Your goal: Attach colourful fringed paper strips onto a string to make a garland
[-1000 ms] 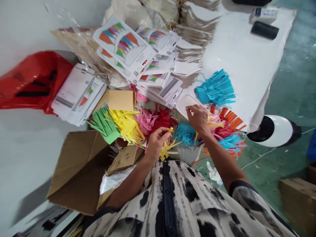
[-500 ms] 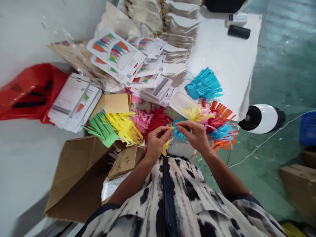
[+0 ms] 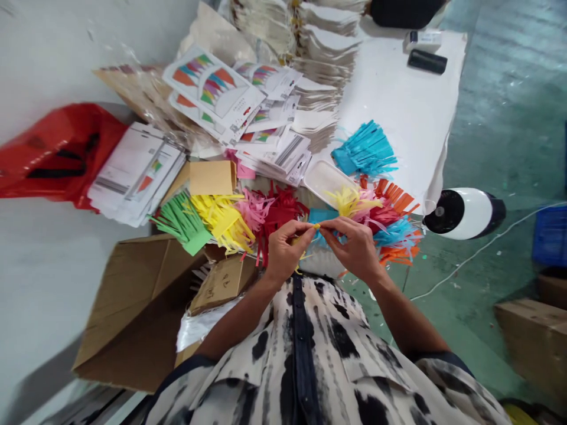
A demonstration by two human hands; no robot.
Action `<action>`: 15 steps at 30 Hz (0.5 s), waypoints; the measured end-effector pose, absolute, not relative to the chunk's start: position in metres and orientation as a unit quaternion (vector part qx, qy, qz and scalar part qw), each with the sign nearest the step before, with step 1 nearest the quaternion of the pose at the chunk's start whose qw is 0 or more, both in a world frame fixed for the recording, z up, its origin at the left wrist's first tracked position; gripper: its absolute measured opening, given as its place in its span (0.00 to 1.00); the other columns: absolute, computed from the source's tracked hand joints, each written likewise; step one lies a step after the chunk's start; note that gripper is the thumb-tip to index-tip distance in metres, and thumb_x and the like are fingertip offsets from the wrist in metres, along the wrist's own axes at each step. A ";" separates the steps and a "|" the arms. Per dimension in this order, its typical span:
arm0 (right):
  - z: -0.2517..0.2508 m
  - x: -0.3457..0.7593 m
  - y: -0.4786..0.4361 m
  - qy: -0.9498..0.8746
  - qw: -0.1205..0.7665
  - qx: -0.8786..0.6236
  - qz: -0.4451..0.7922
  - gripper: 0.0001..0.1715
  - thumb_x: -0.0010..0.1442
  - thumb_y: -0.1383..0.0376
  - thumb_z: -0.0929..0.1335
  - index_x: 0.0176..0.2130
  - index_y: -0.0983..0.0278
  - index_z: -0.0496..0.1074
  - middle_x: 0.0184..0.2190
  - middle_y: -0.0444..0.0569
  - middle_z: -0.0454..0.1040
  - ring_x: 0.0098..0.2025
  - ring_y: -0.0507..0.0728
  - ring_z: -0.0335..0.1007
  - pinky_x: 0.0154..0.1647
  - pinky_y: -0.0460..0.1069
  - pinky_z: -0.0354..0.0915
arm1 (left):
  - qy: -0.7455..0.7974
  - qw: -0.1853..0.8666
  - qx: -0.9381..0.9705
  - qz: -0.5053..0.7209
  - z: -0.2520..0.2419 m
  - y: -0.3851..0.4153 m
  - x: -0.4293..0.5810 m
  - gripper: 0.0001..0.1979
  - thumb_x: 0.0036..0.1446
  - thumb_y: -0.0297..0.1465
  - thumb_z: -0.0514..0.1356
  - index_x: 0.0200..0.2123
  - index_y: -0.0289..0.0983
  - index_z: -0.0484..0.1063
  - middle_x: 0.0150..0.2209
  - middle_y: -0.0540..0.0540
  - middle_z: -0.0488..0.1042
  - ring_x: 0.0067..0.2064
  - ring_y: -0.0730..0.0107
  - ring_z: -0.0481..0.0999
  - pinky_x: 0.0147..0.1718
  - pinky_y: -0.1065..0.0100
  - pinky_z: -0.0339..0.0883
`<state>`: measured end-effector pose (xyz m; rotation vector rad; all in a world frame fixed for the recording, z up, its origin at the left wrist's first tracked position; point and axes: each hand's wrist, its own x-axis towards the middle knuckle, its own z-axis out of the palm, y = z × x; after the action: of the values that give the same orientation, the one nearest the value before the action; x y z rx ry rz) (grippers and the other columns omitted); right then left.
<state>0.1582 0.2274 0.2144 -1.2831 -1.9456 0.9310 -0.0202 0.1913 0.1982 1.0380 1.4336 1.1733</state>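
My left hand [image 3: 286,251] and my right hand [image 3: 352,248] meet in front of my chest, fingertips pinching a small yellow paper fringe [image 3: 316,225] between them. The hands hide most of it, though a few yellow strips hang below. Just beyond my hands lies a row of cut paper fringes: green [image 3: 183,224], yellow [image 3: 224,224], pink [image 3: 254,212] and red [image 3: 279,212] to the left. Orange [image 3: 394,200] and blue ones [image 3: 365,150] lie to the right. A white plastic tub [image 3: 325,180] sits just past my right hand.
Printed sheets with coloured bunting [image 3: 212,85] and stacks of white card [image 3: 325,53] lie at the far side. A red plastic bag [image 3: 57,156] and an open cardboard box [image 3: 133,313] are on the left. A white-and-black round object [image 3: 463,213] stands on the green floor.
My right hand has moved from the white tub to the yellow fringe, and both hands have closed in on it. The view has shifted slightly.
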 end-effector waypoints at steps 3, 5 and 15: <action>0.223 0.163 0.226 -0.769 0.279 -0.476 0.323 0.09 0.71 0.64 0.69 0.44 0.57 0.82 0.36 0.47 0.83 0.38 0.56 0.79 0.41 0.50 0.71 | 0.586 0.445 0.487 0.471 0.205 0.190 -0.021 0.08 0.63 0.38 0.68 0.38 0.40 0.84 0.36 0.47 0.82 0.38 0.67 0.78 0.41 0.68 0.71; 0.227 0.166 0.226 -0.777 0.267 -0.474 0.317 0.09 0.71 0.64 0.69 0.44 0.57 0.81 0.37 0.47 0.83 0.37 0.56 0.79 0.41 0.50 0.71 | 0.577 0.422 0.525 0.462 0.209 0.190 -0.022 0.07 0.64 0.37 0.67 0.38 0.41 0.85 0.37 0.46 0.82 0.38 0.66 0.79 0.43 0.67 0.72; 0.237 0.188 0.226 -0.764 0.286 -0.459 0.352 0.06 0.69 0.59 0.72 0.43 0.56 0.82 0.36 0.45 0.84 0.34 0.55 0.78 0.39 0.50 0.72 | 0.538 0.394 0.614 0.422 0.222 0.194 -0.020 0.06 0.64 0.34 0.67 0.39 0.43 0.86 0.37 0.45 0.84 0.40 0.63 0.81 0.46 0.64 0.73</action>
<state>0.1883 0.2261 0.2366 -1.2258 -2.0429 0.9419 -0.0202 0.1944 0.2224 1.5574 1.3655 1.0696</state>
